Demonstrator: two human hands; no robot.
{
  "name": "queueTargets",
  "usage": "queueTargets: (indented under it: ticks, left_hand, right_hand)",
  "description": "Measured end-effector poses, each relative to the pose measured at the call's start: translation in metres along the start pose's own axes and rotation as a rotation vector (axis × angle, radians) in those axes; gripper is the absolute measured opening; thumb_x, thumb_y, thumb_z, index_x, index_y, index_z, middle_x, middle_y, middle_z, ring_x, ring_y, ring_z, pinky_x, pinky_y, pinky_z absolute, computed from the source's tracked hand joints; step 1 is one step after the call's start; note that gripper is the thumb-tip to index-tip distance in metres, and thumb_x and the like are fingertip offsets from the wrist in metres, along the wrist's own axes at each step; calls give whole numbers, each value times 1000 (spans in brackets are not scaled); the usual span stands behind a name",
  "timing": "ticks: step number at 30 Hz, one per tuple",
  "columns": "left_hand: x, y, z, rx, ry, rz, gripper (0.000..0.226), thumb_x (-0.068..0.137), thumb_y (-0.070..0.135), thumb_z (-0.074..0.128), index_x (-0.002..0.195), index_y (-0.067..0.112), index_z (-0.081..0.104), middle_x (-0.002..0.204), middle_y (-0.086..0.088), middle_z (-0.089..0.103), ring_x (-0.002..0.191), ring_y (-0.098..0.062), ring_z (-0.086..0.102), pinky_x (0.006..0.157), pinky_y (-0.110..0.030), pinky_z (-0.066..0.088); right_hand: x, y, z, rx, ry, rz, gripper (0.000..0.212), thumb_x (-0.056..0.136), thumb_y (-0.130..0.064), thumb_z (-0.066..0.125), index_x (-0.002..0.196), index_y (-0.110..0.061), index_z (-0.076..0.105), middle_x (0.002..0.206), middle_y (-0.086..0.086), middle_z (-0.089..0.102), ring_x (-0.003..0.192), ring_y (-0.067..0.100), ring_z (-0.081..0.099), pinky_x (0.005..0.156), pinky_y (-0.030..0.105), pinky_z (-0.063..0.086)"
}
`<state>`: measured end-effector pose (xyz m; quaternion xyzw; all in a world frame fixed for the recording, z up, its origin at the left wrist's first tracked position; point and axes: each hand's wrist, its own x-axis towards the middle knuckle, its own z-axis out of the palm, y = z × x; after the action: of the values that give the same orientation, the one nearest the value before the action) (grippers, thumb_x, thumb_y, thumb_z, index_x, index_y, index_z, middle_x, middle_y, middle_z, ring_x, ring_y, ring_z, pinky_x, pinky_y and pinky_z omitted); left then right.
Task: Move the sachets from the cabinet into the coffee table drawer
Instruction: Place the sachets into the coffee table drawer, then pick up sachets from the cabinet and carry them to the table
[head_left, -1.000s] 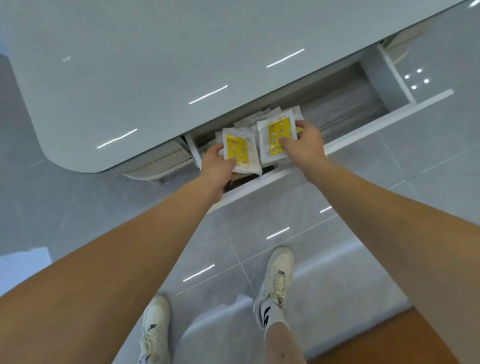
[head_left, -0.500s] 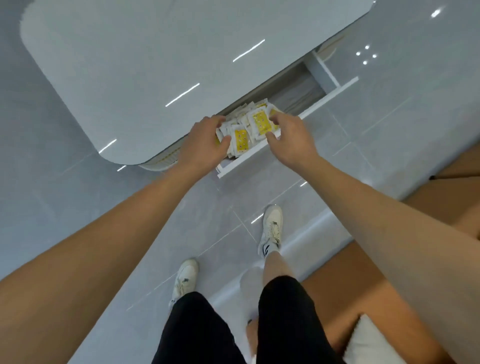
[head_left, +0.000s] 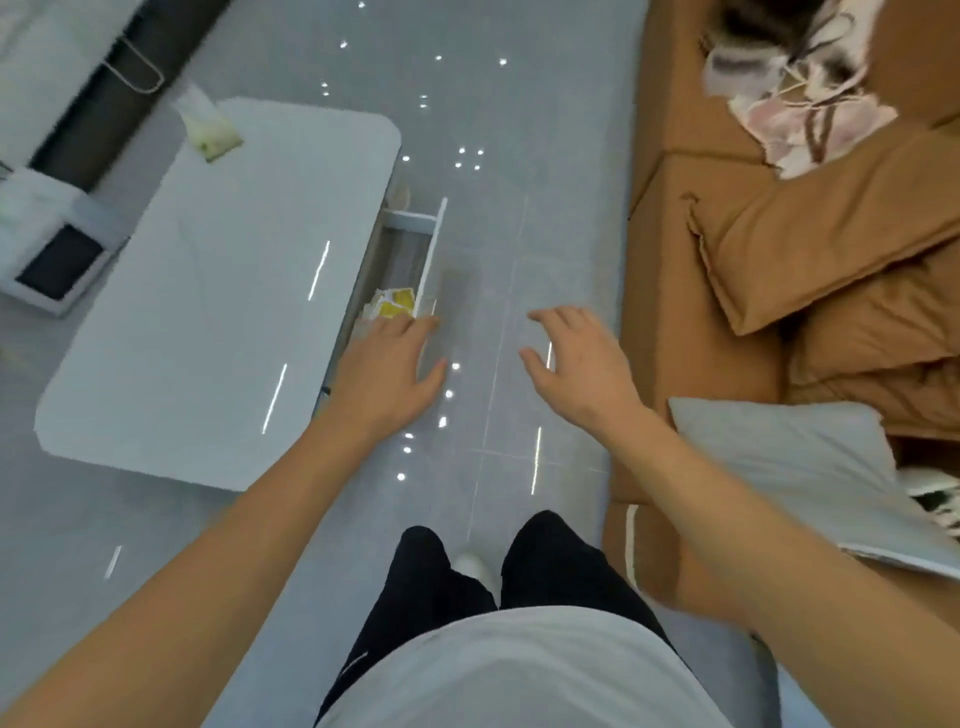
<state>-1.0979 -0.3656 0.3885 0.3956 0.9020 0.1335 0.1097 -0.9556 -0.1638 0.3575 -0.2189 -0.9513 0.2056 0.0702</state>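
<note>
1. Sachets (head_left: 393, 304), yellow and white, piled in the near end of the open drawer (head_left: 408, 244) of the white bench (head_left: 208, 312).
2. Left hand (head_left: 390, 375) just short of the sachets, fingers straight and relaxed, holding nothing.
3. Right hand (head_left: 575, 358) over the grey floor (head_left: 545, 156), right of the drawer, fingers spread and empty.
4. Brown sofa (head_left: 810, 249) further right of the drawer.

A brown sofa (head_left: 779, 270) stands at the right, with a grey cushion (head_left: 810, 467) and a patterned cloth (head_left: 795, 98) on it.
</note>
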Motion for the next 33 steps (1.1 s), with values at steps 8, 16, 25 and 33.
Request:
queueTargets:
  ticks: [8, 16, 25, 33]
  left_hand:
    - [-10, 196, 57, 0, -81, 464, 50, 93, 42, 56, 138, 21, 56, 124, -5, 63, 117, -32, 54, 89, -46, 51]
    - [-144, 443, 178, -17, -265, 920, 53, 91, 49, 46, 135, 22, 56, 123, -3, 63, 112, -31, 53, 88, -48, 51]
    - [-367, 618, 299, 30, -464, 1158, 45, 98, 44, 53, 139, 25, 52, 126, 0, 60, 113, -27, 52, 83, -44, 51]
    - [-417, 725, 429, 47, -751, 1157, 49, 100, 40, 53, 147, 25, 46, 137, -3, 53, 128, -25, 45, 95, -42, 46]
  right_hand:
    - [-202, 109, -67, -40, 214, 414, 44, 92, -42, 56, 127, -16, 60, 119, 2, 60, 111, 28, 53, 86, 46, 50]
    - [-514, 190, -113, -96, 368, 937, 45, 97, -44, 55, 134, -19, 57, 127, -2, 58, 116, 23, 51, 88, 44, 50]
    - [-809, 226, -91, 101, 493, 1379, 45, 100, -40, 57, 138, -16, 55, 134, 3, 53, 120, 27, 48, 95, 45, 49]
    - [-922, 307, -46, 360, 623, 1728, 48, 99, -38, 60, 141, -16, 53, 141, 5, 50, 130, 28, 47, 103, 41, 43]
